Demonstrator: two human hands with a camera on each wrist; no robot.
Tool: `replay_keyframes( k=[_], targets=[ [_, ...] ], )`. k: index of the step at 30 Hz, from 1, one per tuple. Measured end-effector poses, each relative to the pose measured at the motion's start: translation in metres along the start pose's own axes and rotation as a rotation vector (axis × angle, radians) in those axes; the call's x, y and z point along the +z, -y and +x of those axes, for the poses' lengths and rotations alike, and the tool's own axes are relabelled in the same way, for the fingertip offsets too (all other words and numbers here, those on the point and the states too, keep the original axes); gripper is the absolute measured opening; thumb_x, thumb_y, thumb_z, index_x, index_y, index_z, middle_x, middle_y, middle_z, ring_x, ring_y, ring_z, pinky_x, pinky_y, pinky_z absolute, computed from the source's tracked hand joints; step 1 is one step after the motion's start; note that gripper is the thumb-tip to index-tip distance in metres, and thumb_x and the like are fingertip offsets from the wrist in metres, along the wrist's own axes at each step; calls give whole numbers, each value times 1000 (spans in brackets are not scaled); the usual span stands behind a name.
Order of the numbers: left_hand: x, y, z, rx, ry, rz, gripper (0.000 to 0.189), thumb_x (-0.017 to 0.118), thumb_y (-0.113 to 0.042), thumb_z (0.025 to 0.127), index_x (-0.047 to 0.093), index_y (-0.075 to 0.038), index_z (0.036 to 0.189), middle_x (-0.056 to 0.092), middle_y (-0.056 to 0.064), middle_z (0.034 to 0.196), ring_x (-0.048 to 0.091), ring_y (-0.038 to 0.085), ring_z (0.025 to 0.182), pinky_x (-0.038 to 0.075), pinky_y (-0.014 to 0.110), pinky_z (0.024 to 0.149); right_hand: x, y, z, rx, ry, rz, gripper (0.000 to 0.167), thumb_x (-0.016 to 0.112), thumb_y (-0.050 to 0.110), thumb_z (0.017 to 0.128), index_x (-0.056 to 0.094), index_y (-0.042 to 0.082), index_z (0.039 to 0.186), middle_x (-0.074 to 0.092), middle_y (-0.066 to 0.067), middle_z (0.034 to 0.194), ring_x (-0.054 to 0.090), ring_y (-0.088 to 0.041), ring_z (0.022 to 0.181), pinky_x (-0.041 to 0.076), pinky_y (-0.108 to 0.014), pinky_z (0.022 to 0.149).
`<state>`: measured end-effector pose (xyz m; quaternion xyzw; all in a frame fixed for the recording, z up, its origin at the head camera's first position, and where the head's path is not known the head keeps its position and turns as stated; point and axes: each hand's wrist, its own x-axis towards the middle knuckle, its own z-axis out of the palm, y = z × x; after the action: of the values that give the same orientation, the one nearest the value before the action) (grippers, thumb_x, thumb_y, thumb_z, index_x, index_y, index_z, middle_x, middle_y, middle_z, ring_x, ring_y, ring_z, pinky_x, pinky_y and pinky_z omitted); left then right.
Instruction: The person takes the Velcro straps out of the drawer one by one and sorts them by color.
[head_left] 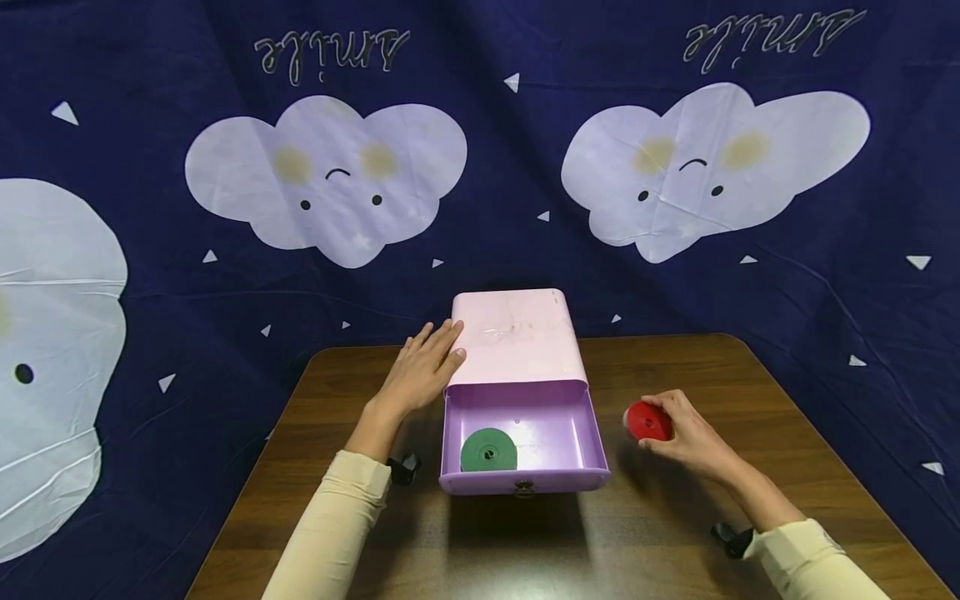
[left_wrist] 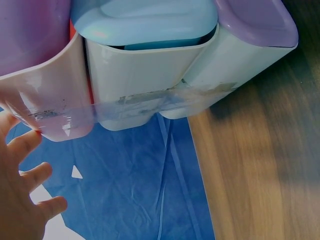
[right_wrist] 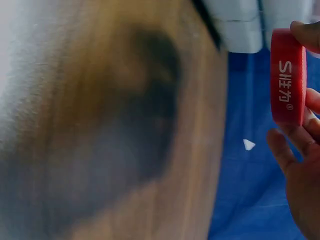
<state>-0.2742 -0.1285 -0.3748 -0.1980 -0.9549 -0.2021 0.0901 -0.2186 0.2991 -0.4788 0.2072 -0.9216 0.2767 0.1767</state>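
The right hand pinches the red roll between thumb and fingers, right of the purple drawer holding a green roll. The left hand, fingers extended, touches the pink box at its left side.

Left hand and right hand: two hands. Red roll and green roll: two rolls. Blue drawer: one. Purple drawers: two. Drawer housings: three. Cream sleeves: two. Black wrist devices: two. Table: one. Backdrop: one. Clouds, head view: three. "smile" letterings: two.
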Motion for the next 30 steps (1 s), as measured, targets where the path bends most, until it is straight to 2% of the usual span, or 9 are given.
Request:
replay_keyframes(
  k=[6, 16, 30],
  targets=[
    [0, 0, 0, 1, -2, 5, 54, 29, -50, 99, 24, -31, 150, 26, -2, 157, 16, 29, 147, 13, 59, 116, 22, -11, -3, 70, 87, 26, 62, 83, 23, 69, 56, 0, 120, 52, -10, 103, 52, -15, 85, 45, -23, 68],
    [-1, -1, 0, -1, 8, -1, 55, 28, -52, 99, 23, -31, 150, 25, -1, 157, 15, 29, 148, 12, 60, 115, 47, -25, -2, 111, 173, -2, 59, 81, 25, 68, 58, -2, 115, 51, -10, 97, 50, -13, 80, 42, -23, 65],
    [-3, -1, -2, 1, 8, -5, 55, 28, -52, 99, 23, -31, 150, 23, -3, 158, 15, 29, 148, 12, 59, 116, 54, -29, 1, 192, 184, -26, 62, 80, 25, 70, 56, -5, 120, 51, -13, 99, 51, -17, 78, 42, -27, 64]
  ],
)
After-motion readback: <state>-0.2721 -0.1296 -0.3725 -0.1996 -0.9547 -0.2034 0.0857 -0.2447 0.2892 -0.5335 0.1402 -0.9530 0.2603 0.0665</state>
